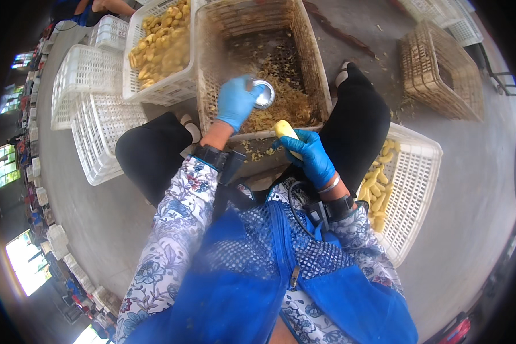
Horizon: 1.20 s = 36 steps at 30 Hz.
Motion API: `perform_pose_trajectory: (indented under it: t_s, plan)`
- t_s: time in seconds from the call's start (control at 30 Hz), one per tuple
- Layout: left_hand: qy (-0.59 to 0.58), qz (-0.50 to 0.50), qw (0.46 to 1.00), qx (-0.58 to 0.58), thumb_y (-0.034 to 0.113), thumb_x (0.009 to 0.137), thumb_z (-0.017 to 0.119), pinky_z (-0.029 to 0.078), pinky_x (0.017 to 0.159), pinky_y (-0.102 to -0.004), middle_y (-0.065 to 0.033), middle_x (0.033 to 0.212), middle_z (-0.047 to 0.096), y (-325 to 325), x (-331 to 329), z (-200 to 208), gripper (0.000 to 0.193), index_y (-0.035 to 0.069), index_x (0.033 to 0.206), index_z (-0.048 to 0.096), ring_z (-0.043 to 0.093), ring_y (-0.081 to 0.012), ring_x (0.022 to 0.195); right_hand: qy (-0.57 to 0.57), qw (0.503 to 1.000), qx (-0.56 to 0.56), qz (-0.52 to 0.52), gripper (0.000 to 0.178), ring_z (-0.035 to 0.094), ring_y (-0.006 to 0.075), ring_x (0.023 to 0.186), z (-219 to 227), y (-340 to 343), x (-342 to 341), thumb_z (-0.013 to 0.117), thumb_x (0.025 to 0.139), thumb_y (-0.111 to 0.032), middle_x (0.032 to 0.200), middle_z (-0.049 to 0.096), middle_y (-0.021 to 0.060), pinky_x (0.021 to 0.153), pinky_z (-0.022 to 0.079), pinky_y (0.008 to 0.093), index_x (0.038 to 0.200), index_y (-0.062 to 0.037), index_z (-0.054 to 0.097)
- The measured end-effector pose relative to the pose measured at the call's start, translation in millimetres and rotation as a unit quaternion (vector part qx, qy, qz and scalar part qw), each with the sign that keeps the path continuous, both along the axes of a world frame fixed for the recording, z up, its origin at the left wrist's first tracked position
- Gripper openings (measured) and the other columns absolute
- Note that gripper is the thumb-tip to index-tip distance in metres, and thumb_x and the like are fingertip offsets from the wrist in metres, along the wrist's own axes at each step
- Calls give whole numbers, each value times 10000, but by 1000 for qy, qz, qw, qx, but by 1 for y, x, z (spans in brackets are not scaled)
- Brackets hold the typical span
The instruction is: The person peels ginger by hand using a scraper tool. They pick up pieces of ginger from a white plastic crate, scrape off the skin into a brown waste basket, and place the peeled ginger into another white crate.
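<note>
My left hand (235,104), in a blue glove, is closed on a round, shiny metal piece with a raised rim (264,94). It hangs over a dirty, tan plastic crate (321,74) that stands between my knees. Shreds of yellowish peel (292,103) cover much of the crate's bottom. My right hand (313,156), gloved in blue too, grips a pale yellow, elongated peeled piece (285,131), a root or fruit whose kind I cannot tell. Its upper end sticks out past the fingers, near the crate's front edge. The two hands are apart.
A white crate of darker yellow pieces (163,43) stands at the left. By my right leg, another white crate (410,189) holds smooth pale yellow pieces (378,186). White crates (100,129) stand further left, and a soiled crate (441,71) lies far right. Peel scraps litter the floor.
</note>
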<state>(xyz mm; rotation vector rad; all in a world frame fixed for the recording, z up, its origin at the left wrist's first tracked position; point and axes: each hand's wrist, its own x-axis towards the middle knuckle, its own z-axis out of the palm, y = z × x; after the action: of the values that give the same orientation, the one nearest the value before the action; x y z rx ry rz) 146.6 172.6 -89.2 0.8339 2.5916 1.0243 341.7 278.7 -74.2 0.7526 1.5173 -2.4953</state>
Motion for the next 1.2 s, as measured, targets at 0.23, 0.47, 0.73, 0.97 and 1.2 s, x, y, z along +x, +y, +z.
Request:
perform_pose_trajectory:
  t_s: [0.23, 0.47, 0.73, 0.97, 1.2]
  plan:
    - [-176, -82, 979, 69, 186, 799, 717, 490, 654, -270, -71, 778, 671, 16, 39, 24, 258, -36, 918, 665, 599, -106, 696, 1, 1000, -26, 7, 238, 419, 38, 556, -8, 6, 0, 627, 869, -223, 643, 530, -35, 501, 316, 197, 890, 11, 667]
    - [-189, -94, 978, -4, 204, 782, 718, 477, 618, -274, -49, 719, 655, 24, 25, 3, 221, -3, 847, 681, 584, -118, 647, -9, 999, 2, -48, 224, 365, 35, 490, -7, 2, -6, 626, 875, -224, 590, 481, -43, 451, 266, 196, 838, -4, 656]
    - [-39, -85, 994, -57, 270, 765, 710, 484, 584, -309, -94, 674, 660, 14, 5, -11, 254, 22, 818, 700, 620, -134, 622, -7, 999, 38, 30, 227, 428, 36, 531, -20, 2, 2, 667, 843, -234, 635, 541, -32, 481, 308, 182, 866, -8, 664]
    - [-212, -79, 972, 66, 257, 763, 700, 489, 660, -385, -165, 776, 673, -6, 14, 0, 282, -1, 875, 693, 640, -211, 686, -14, 997, 74, 31, 251, 498, 61, 592, -15, 2, 0, 657, 837, -230, 737, 651, 19, 545, 391, 203, 898, 11, 695]
    - [-158, 78, 981, 83, 238, 793, 715, 497, 538, -322, -113, 707, 656, -31, -13, -14, 268, -13, 880, 678, 602, -166, 578, 1, 997, -70, -12, 338, 364, 43, 485, 2, 0, 6, 583, 905, -348, 584, 458, -53, 463, 270, 195, 908, -16, 646]
